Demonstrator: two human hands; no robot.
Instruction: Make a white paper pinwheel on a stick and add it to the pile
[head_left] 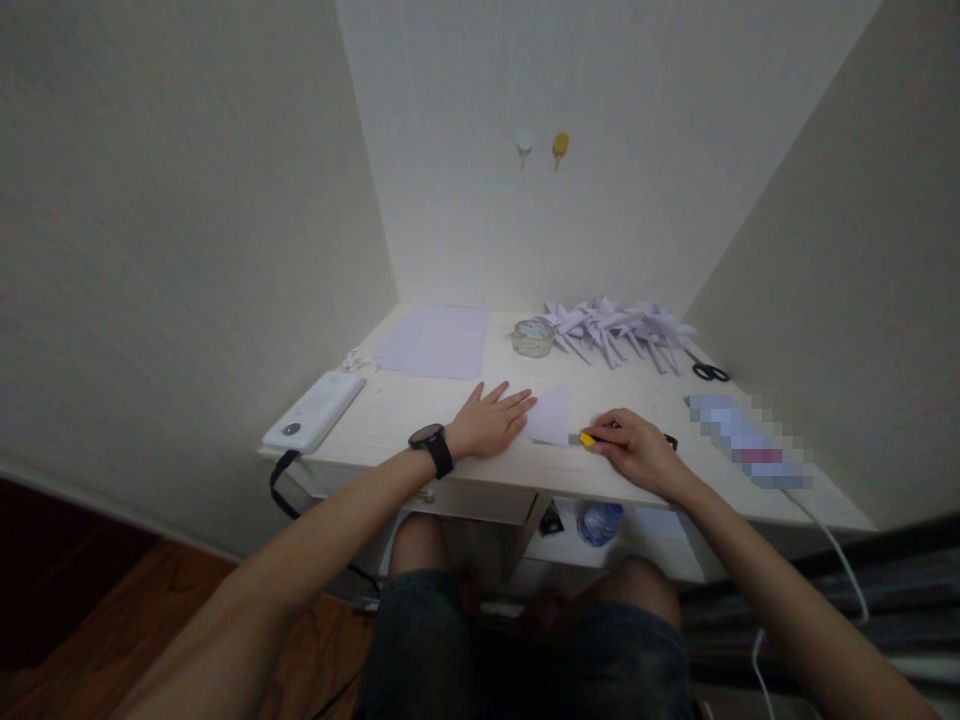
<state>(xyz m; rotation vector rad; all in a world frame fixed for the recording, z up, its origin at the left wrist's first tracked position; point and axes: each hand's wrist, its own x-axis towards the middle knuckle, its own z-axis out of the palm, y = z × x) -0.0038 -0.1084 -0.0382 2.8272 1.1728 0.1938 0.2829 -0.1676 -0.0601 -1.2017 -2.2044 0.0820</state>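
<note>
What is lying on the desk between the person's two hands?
In the head view, a folded white paper piece lies between the left hand, flat beside it, and the right hand, which holds a yellow utility knife.

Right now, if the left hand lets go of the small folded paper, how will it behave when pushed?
The folded paper looks thin and flat, so probably very light and floppy. On the smooth desk it would likely slide easily; the left hand lies flat against it. It should not roll.

Dim, soft overhead light; wide-angle edges bend, details slightly blurred.
</note>
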